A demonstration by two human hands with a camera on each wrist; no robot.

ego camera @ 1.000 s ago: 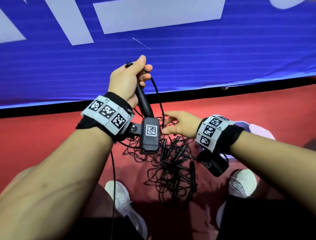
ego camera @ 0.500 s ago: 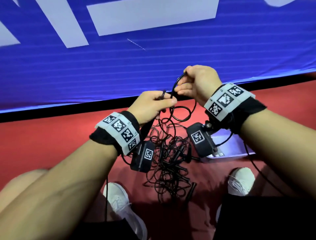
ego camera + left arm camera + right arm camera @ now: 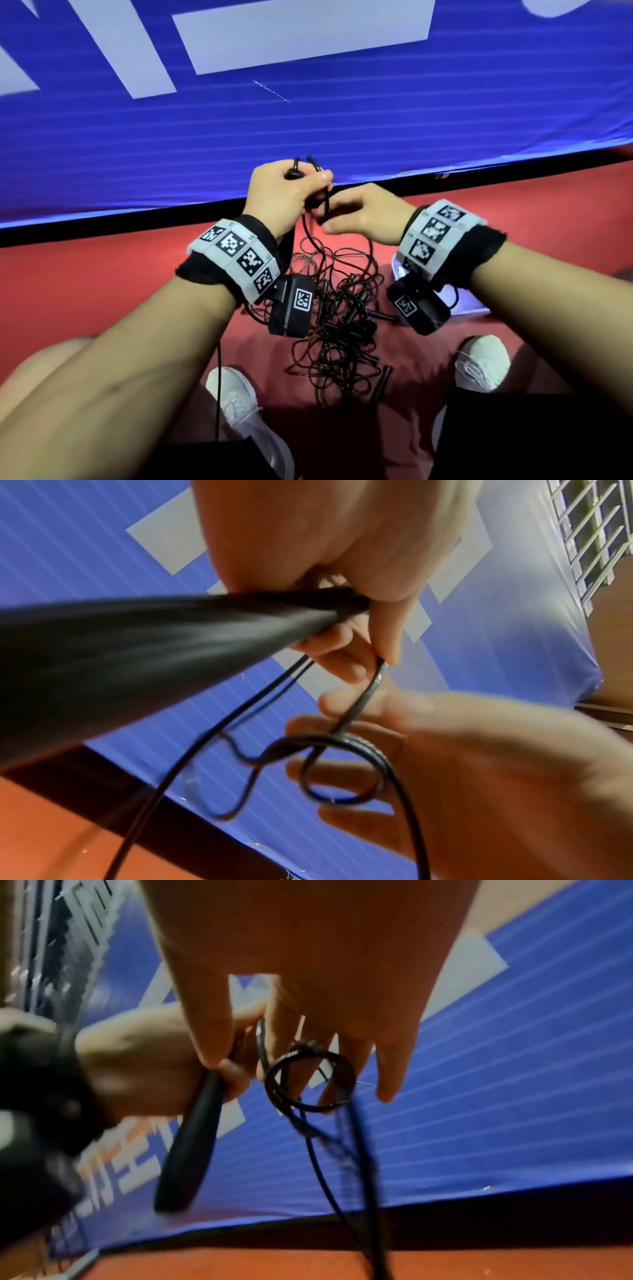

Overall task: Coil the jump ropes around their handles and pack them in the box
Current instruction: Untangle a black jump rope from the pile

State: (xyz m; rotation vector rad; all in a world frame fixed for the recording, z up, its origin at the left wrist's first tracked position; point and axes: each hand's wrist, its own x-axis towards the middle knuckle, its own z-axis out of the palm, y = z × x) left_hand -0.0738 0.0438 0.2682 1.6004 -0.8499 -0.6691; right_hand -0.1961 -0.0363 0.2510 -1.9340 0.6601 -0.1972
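A red floor [image 3: 85,291] fills the lower part of the head view. Behind it stands a blue banner [image 3: 342,130] with faint horizontal stripes and large pale grey block shapes [image 3: 301,37] printed on it. A black strip [image 3: 120,224] runs along the banner's lower edge where it meets the floor. In the left wrist view a pale metal grid [image 3: 596,534] shows past the banner's upper right corner, beside a brown surface [image 3: 613,647]. The light is even, with soft shadows on the floor.

Red floor [image 3: 102,291] under a tangled heap of black jump ropes [image 3: 342,342], white box [image 3: 459,301] beside it.
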